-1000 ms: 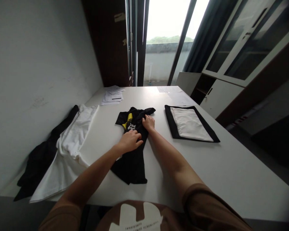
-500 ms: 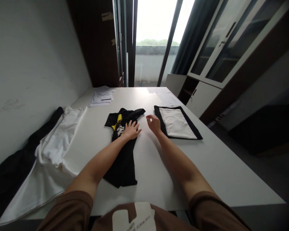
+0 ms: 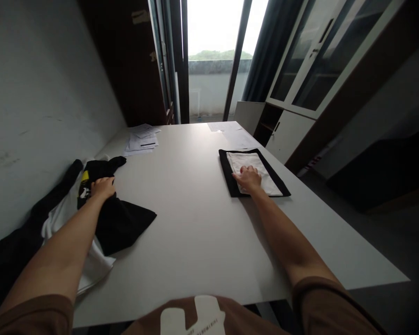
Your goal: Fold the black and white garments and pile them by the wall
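A crumpled black T-shirt (image 3: 122,223) with a yellow and white print lies at the left of the table, partly over a white garment (image 3: 94,265). On its upper part is my left hand (image 3: 104,187), fingers bent and closed on the fabric. To the right, a folded white cloth (image 3: 265,180) rests on a larger folded black cloth (image 3: 226,173). My right hand (image 3: 248,178) is down on the white cloth's near left part, its fingers curled against the fabric. The fingertips are partly hidden under the hand.
Along the wall at the left lies another black garment (image 3: 21,232). Loose papers (image 3: 141,139) sit at the table's far left corner, and more sheets (image 3: 235,135) at the far right. The white table (image 3: 192,223) extends between the two groups of cloth. Cabinets (image 3: 293,135) stand beyond its right edge.
My left hand has carried the black T-shirt from the table's middle leftward onto the white garment. My right hand has moved right, from the bare tabletop onto the folded white cloth.
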### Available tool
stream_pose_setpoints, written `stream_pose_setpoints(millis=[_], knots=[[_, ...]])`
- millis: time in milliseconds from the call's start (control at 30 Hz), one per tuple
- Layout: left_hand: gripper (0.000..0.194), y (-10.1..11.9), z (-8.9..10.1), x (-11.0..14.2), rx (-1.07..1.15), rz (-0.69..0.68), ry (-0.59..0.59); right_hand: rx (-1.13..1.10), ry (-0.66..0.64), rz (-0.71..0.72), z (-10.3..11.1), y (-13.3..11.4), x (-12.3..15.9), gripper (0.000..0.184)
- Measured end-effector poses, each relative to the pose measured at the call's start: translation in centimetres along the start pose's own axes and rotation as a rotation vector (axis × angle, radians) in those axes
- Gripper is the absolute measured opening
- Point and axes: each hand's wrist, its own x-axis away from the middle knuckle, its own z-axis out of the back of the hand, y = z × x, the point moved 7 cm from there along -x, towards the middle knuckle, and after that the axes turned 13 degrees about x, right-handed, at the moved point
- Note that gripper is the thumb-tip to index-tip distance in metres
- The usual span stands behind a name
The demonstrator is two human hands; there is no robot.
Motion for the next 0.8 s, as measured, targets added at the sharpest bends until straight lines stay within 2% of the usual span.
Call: stream_pose_setpoints(millis=[67,200,267,333,400,467,533,567,600,667,700,800], knots=[[0.011,0.2,-0.8,-0.1,-0.046,-0.018,-0.086,0.035,0.027,-0.021,0.1,-0.8,0.1,0.044],[0.019,2.7,-5.5,1.4,-0.082,-0.094,-0.291,-0.043,0.042,-0.046,0.0,-1.6,-0.5,0.028],[0.022,4.3,-7.9,3.6,-0.052,-0.124,-0.477,-0.153,0.055,-0.098,-0.1,-0.8,-1.0,0.025],[0.025,5.2,-9.5,6.6,0.016,-0.083,-0.732,-0.299,0.116,-0.199,0.1,1.1,-1.6,0.022],[0.030,5.0,-9.7,9.8,0.065,0.077,-0.973,-0.471,0.203,-0.337,0.5,3.5,-1.9,0.021],[0.035,4.2,-8.6,12.3,0.062,0.290,-1.134,-0.639,0.277,-0.494,0.9,5.7,-2.0,0.019],[0.036,4.0,-7.5,13.5,0.071,0.436,-1.193,-0.789,0.330,-0.592,1.5,6.6,-1.8,0.017],[0.035,4.3,-7.3,13.5,0.100,0.457,-1.191,-0.850,0.345,-0.602,1.9,6.3,-1.6,0.016],[0.034,4.9,-7.4,13.2,0.142,0.437,-1.174,-0.899,0.352,-0.590,2.3,5.4,-1.3,0.015],[0.035,6.9,-8.4,11.9,0.217,0.287,-1.093,-0.970,0.327,-0.490,3.2,1.8,-0.4,0.012],[0.036,8.1,-9.2,11.1,0.224,0.173,-1.039,-0.999,0.301,-0.418,3.6,-0.7,0.4,0.012],[0.035,10.6,-11.6,9.3,0.082,-0.163,-0.858,-1.139,0.092,-0.047,4.5,-10.7,4.2,0.020]])
